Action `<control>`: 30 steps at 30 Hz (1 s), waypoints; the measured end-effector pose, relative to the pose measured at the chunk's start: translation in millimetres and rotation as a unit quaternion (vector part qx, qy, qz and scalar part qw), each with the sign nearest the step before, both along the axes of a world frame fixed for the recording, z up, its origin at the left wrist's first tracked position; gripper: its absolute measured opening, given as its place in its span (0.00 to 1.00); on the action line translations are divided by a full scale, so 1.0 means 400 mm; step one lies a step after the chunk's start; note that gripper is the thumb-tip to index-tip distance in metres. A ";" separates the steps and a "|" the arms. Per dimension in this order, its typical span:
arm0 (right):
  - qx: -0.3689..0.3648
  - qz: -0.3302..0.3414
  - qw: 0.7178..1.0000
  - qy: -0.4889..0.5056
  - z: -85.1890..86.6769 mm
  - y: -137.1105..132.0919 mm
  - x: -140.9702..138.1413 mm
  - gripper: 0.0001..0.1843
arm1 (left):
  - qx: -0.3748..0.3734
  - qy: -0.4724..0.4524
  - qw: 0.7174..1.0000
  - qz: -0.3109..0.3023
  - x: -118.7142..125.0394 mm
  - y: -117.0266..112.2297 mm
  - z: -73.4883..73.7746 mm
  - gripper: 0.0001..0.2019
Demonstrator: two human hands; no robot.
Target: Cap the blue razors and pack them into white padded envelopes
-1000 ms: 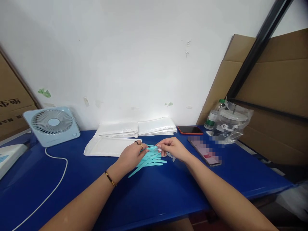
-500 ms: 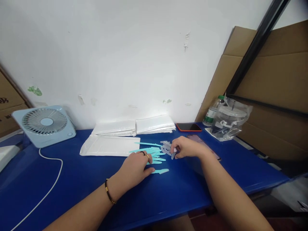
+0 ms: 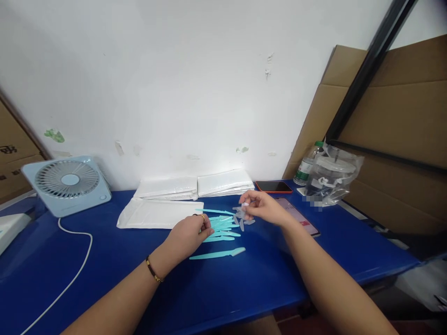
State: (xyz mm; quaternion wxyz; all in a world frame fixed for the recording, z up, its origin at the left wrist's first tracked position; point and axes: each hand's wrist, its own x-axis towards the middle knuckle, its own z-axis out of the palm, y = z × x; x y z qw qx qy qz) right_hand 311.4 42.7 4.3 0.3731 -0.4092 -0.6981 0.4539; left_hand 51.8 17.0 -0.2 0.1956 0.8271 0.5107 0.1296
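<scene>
Turquoise eyebrow razors (image 3: 223,224) lie in a loose pile on the blue table. My left hand (image 3: 192,232) is over the handle end of this pile, thumb and fingers closed on a razor handle; the fingers partly hide the grip. One razor (image 3: 217,254) lies apart, nearer to me. Just right of the pile are several small translucent blade caps (image 3: 241,224). Above them my right hand (image 3: 263,207) pinches a pale, see-through cap (image 3: 245,205) between thumb and fingers.
Behind the razors lie a white padded pouch (image 3: 159,214) and two stacks of white packets (image 3: 165,186). Two phones, one red-edged (image 3: 274,187), sit at the right, near a bottle (image 3: 307,165) and a bagged cup (image 3: 331,179). A blue fan (image 3: 70,181) with its cord stands left.
My left hand has drawn away from the nearest razor, which now lies alone, and closed at the pile. My right hand has risen slightly and shifted left with the cap.
</scene>
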 end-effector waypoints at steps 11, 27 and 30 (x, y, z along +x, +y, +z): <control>-0.023 -0.002 0.992 0.128 -0.013 -0.009 -0.057 0.14 | -0.056 -0.110 0.992 -0.003 -0.016 0.026 -0.010 0.13; -0.019 0.068 0.997 -0.009 -0.023 -0.013 -0.056 0.14 | -0.074 -0.075 0.994 -0.032 -0.008 0.011 -0.001 0.13; 0.096 0.051 0.979 -0.171 -0.007 -0.010 -0.018 0.08 | -0.090 -0.020 0.993 -0.070 -0.004 0.003 -0.001 0.12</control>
